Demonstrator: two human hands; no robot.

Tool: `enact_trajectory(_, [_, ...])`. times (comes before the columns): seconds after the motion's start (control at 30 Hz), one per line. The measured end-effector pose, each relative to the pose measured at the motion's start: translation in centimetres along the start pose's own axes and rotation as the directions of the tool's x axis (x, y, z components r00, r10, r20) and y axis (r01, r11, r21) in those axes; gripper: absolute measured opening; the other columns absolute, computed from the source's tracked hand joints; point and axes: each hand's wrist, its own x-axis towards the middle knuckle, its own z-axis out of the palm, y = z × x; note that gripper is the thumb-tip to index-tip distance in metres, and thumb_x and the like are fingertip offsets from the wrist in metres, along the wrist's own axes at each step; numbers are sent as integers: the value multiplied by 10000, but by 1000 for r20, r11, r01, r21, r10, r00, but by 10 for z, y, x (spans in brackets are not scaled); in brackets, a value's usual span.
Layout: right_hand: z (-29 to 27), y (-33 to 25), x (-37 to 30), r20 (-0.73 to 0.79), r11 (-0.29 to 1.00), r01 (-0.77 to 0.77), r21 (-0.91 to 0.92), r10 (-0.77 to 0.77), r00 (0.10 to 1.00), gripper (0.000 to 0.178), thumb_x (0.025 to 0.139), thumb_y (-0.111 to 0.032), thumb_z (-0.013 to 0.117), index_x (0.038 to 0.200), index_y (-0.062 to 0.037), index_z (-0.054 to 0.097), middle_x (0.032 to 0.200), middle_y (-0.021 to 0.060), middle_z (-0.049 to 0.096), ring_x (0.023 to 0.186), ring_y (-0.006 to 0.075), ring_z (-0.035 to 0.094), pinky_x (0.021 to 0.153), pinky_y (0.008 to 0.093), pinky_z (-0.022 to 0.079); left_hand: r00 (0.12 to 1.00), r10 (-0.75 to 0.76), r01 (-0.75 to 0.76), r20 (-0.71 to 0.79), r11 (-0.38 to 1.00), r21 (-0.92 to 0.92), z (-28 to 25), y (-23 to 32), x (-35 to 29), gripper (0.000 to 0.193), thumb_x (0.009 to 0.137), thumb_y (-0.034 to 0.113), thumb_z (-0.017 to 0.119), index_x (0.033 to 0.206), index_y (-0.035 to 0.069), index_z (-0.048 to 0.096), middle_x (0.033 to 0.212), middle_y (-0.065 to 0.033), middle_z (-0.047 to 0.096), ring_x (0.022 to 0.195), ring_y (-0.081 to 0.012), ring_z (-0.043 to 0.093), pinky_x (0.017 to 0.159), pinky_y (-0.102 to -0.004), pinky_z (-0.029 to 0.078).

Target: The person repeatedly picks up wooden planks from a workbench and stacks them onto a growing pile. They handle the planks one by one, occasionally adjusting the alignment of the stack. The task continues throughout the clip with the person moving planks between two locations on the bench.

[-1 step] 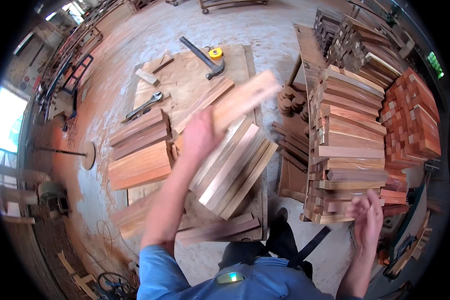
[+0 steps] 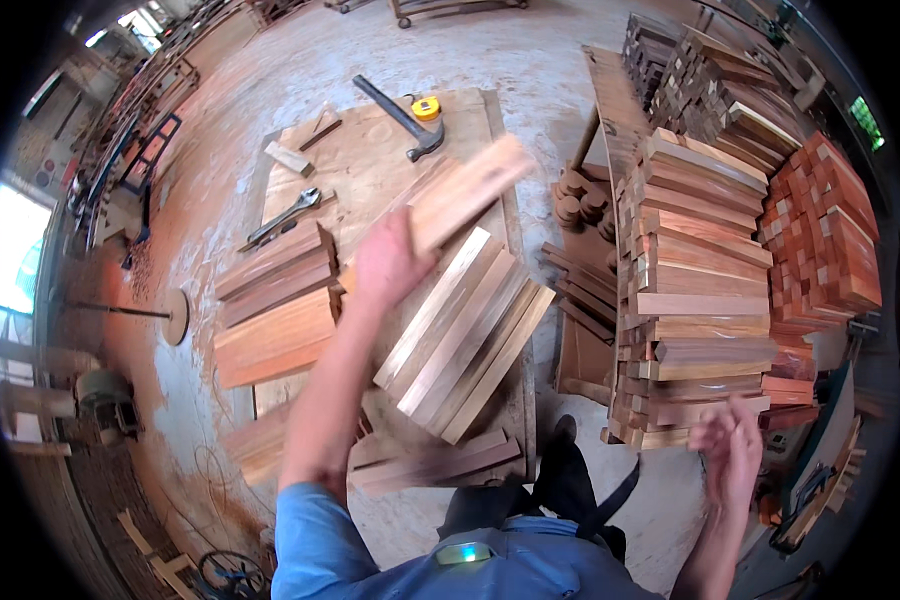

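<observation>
My left hand (image 2: 392, 262) is closed around a pale wooden board (image 2: 473, 196), which slants up to the right over the worktable. Under and beside that board lies another wood strip (image 2: 425, 187). Just right of my left hand, a group of wood strips (image 2: 460, 335) lies side by side, in pale and brown tones. Reddish and brown blocks (image 2: 275, 335) sit to its left. Away from the table, my right hand (image 2: 732, 445) hangs near the front end of the stacked wood pieces (image 2: 705, 300). Its fingers are loosely bent and somewhat blurred, with nothing seen in them.
On the worktable (image 2: 370, 120) lie a hammer (image 2: 400, 115), a yellow tape measure (image 2: 426, 108), an adjustable wrench (image 2: 288, 215) and small offcuts (image 2: 288, 157). More strips (image 2: 440, 462) lie at its near edge. Reddish blocks (image 2: 820, 235) are piled at the far right.
My left hand and the board have shifted slightly left; the board's far end now shows less blur. My right hand has dropped a little.
</observation>
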Motion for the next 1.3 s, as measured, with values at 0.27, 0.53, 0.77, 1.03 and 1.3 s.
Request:
enact_trajectory(0.27, [-11, 45, -101, -415, 955, -296, 29, 281, 865, 246, 994, -157, 564, 1197, -19, 578, 925, 156, 687, 702, 240, 687, 614, 348, 588, 900, -350, 334, 261, 937, 107, 69, -108, 76, 625, 714, 409, 791, 1137, 7, 568, 1162, -235, 644, 1090, -404, 620, 923, -473, 507])
enact_trajectory(0.53, [9, 61, -122, -481, 915, -400, 60, 378, 791, 280, 984, -186, 588, 1187, 5, 576, 928, 168, 687, 720, 248, 687, 633, 373, 589, 906, -302, 269, 296, 952, 145, 97, -119, 85, 681, 723, 415, 797, 1184, -10, 532, 1196, -248, 626, 1126, -409, 604, 949, -474, 497])
enact_trajectory(0.77, [4, 64, -105, -408, 872, -488, -27, 436, 802, 312, 1022, -189, 548, 1254, 20, 552, 1022, 172, 685, 839, 258, 694, 749, 386, 578, 908, -265, 218, 325, 960, 175, 117, -143, 84, 644, 774, 379, 753, 1245, 9, 518, 1192, -250, 637, 1094, -402, 634, 923, -502, 515])
enact_trajectory(1.03, [-20, 44, -99, -446, 863, -505, -26, 442, 778, 314, 1016, -189, 571, 1256, 12, 564, 1044, 112, 696, 894, 194, 684, 777, 323, 569, 930, -195, 155, 312, 977, 146, 126, -145, 89, 846, 774, 314, 774, 1439, -48, 395, 1338, -286, 558, 1245, -419, 544, 1038, -455, 452])
enact_trajectory(1.3, [-82, 33, -75, -506, 858, -449, -251, 279, 816, 308, 1002, -211, 595, 1217, 9, 585, 961, 76, 692, 834, 147, 672, 743, 291, 557, 998, 8, -20, 57, 976, 217, 123, -147, 96, 731, 905, 288, 682, 1487, -3, 348, 1401, -288, 498, 1275, -430, 504, 1059, -496, 418])
